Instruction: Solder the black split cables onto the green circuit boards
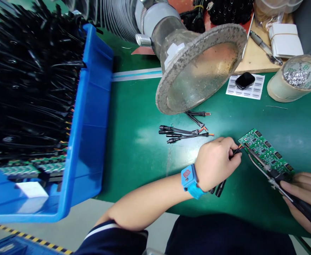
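My left hand (219, 161), with a blue wrist strap (189, 179), pinches a black cable (220, 188) whose coloured wire ends touch the left end of a green circuit board (266, 150). The board lies on the green table and carries several small display blocks. My right hand (305, 198) is closed around the black handle of a soldering iron (301, 209). The iron's tip is over the board, close to the wire ends. Several short black cables (184, 132) with bare coloured ends lie left of my left hand.
A blue bin (91, 117) full of black cables stands at the left. A fume extractor hood (200, 71) hangs above the table's middle. Behind the board are a label sheet (235, 92) with a black watch-like device (245, 80), and a round container (282, 85) with silvery bits.
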Tool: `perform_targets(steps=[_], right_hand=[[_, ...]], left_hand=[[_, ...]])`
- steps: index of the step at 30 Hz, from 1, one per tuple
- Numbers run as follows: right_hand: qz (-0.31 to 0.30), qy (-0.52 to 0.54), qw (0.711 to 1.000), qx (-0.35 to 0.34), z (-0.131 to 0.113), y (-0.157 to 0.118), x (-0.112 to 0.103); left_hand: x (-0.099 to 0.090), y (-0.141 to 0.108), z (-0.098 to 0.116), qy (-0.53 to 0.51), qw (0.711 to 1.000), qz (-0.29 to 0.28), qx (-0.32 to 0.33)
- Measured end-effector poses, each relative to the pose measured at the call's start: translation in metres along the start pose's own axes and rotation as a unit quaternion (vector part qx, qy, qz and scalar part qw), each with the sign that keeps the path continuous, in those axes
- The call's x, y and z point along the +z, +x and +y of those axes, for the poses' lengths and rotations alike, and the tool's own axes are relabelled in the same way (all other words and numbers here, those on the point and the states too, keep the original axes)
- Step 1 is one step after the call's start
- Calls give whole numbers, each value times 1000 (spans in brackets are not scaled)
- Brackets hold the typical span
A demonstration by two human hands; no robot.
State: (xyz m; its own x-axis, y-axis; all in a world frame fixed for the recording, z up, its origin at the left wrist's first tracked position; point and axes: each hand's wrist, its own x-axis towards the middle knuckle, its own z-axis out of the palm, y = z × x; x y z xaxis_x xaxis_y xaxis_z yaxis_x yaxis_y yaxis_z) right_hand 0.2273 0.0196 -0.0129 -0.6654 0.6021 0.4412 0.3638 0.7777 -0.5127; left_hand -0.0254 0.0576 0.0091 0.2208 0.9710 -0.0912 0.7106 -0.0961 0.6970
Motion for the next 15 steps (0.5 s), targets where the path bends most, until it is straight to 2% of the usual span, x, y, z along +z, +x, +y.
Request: perform_targets(steps=[5, 11, 15], right_hand=[[-14, -18, 1000, -9, -4, 8, 1], [-36, -5, 999, -15, -5, 4, 1], [-28, -11, 1000, -7, -7, 5, 2]], left_hand=[[0, 0, 0, 2, 1000, 2, 5], [2, -3, 0, 22, 1000, 13, 13], [2, -5, 0, 47, 998, 19, 28]])
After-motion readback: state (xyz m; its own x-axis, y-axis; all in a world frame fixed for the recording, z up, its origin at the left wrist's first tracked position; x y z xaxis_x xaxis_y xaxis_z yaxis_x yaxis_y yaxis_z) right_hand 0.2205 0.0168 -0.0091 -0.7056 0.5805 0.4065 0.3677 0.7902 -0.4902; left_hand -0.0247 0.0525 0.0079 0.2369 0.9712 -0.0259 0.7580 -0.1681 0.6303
